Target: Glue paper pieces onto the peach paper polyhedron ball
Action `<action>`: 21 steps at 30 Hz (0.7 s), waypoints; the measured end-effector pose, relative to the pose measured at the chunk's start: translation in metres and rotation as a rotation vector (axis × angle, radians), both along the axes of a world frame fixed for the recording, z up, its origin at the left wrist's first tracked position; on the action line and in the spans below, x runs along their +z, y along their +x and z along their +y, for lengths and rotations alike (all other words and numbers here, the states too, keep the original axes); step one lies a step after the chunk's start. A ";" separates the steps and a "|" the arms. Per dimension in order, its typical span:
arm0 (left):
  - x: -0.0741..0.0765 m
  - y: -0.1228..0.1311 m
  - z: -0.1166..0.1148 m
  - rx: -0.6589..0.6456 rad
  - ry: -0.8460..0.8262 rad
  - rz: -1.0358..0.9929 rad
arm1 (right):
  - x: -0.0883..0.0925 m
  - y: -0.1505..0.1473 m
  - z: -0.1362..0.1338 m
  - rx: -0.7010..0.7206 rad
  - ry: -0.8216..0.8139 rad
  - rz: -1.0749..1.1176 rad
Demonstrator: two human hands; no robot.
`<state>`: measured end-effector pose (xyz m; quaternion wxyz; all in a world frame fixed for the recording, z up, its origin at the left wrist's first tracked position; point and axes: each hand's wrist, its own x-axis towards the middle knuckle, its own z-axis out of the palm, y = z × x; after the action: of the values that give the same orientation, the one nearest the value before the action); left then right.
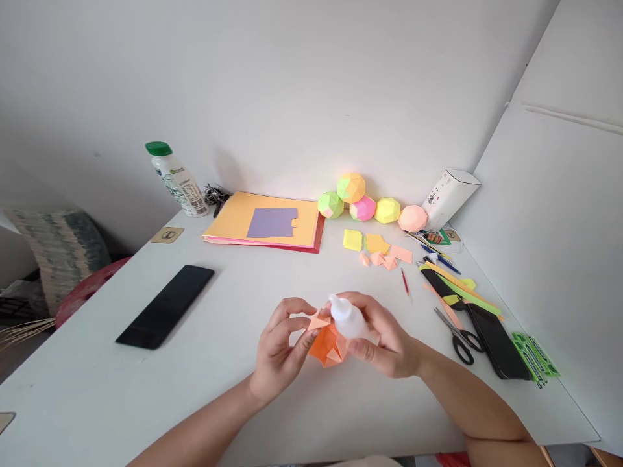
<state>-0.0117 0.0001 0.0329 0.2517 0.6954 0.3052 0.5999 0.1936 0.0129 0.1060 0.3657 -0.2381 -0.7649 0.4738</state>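
Between thumb and fingers, my left hand (285, 347) pinches a small folded piece of orange paper (319, 320). My right hand (389, 340) is wrapped round a white glue bottle (349, 319), its nozzle pointing up and left beside the folded piece. Just below both hands is a partly built orange paper ball (321, 350), open at the top with flaps inside. The bottle and right fingers cover part of it, so I cannot tell which hand supports it.
Finished paper balls (363, 207) and paper scraps (377, 258) lie at the back. Scissors (460, 340) and a phone (499, 340) are on the right. A black slab (166, 306), a paper stack (228, 220) and a bottle (178, 181) stand left. Walls bound the back and right.
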 end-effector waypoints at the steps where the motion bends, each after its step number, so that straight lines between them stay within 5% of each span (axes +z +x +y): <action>1: 0.001 -0.001 -0.001 -0.031 0.013 -0.018 | 0.005 0.004 0.000 -0.072 0.027 -0.023; 4: 0.005 0.000 -0.006 -0.159 -0.023 -0.078 | 0.019 0.020 -0.003 -0.263 0.156 -0.070; 7: 0.010 0.005 -0.012 -0.315 -0.171 -0.134 | 0.027 0.034 -0.007 -0.349 0.096 -0.013; 13: 0.019 0.012 -0.020 -0.613 -0.619 -0.276 | 0.027 0.037 -0.013 -0.329 -0.077 0.166; 21: 0.022 0.013 -0.022 -0.742 -0.852 -0.305 | 0.032 0.023 -0.016 -0.292 -0.035 0.137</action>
<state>0.0013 -0.0219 0.0550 0.7435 0.4991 0.2158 0.3894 0.2163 -0.0036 0.1377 0.4778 -0.3202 -0.6870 0.4441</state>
